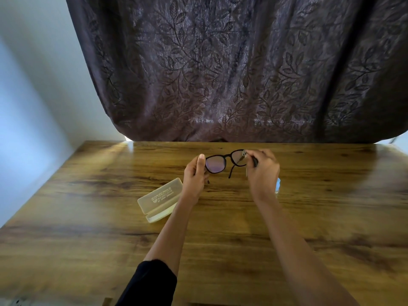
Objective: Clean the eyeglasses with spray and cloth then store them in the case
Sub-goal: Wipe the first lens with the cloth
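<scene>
Two hands are showing, the left hand (195,173) and the right hand (262,171), along with one pair of glasses (217,164), one case (160,198), one table (88,217) and one curtain (220,74).

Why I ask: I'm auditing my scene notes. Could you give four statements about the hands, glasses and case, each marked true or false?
1. The left hand and right hand both hold the eyeglasses. True.
2. The eyeglasses lie inside the case. False: they are held up over the table.
3. The case lies on the table by the left wrist. True.
4. The curtain behind is plain white. False: it is dark with a leaf pattern.
</scene>
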